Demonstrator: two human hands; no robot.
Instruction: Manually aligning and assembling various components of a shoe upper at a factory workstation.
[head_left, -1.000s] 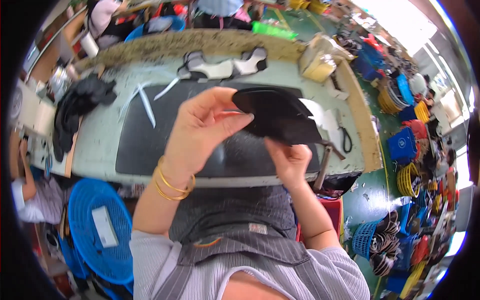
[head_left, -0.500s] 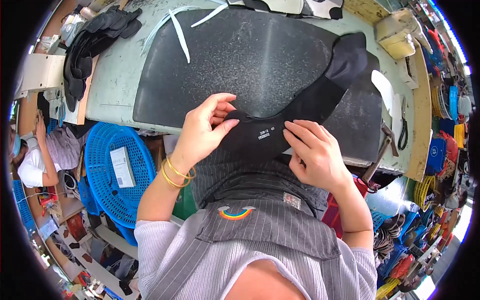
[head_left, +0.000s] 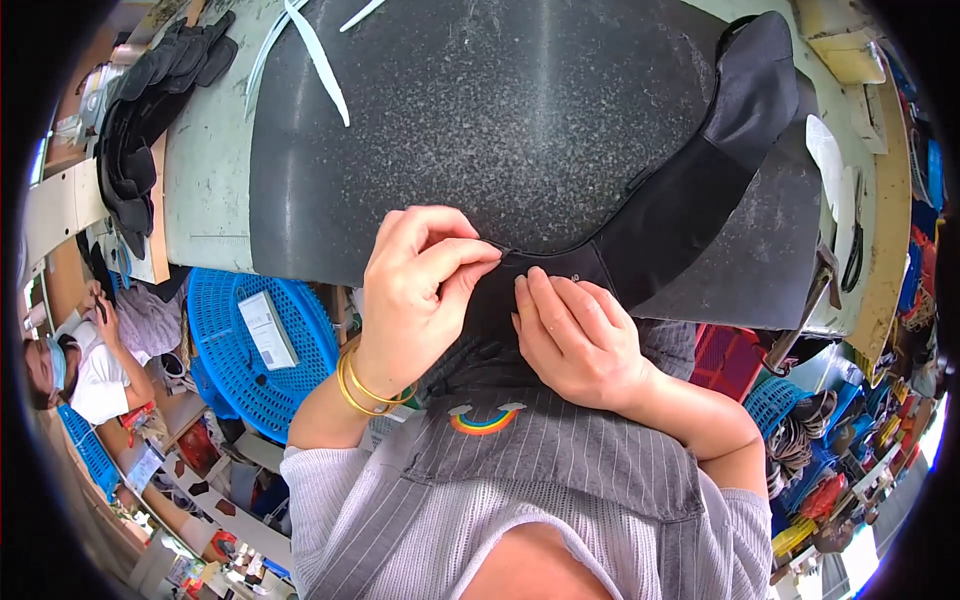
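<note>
A curved black shoe upper (head_left: 690, 215) of smooth fabric runs from my lap over the table's near edge to the far right. My left hand (head_left: 425, 285), with gold bangles on its wrist, pinches the inner edge of the upper between thumb and forefinger. Just to the right, my right hand (head_left: 580, 340) holds the near end, fingers together on top of the fabric. Its thumb is hidden. The hand covers most of a small white print on the upper.
Under the upper lies a dark speckled board (head_left: 470, 130) on a pale green table (head_left: 208, 200). White strips (head_left: 325, 70) lie at its far left, beside stacked black pieces (head_left: 130, 150). Right of the board is a hammer (head_left: 815, 290). A blue basket (head_left: 225, 330) stands left, near a seated person (head_left: 95, 370).
My left fingers have closed on the upper's edge. My right hand has moved left over the print, closer to the left hand. The view has shifted nearer the table.
</note>
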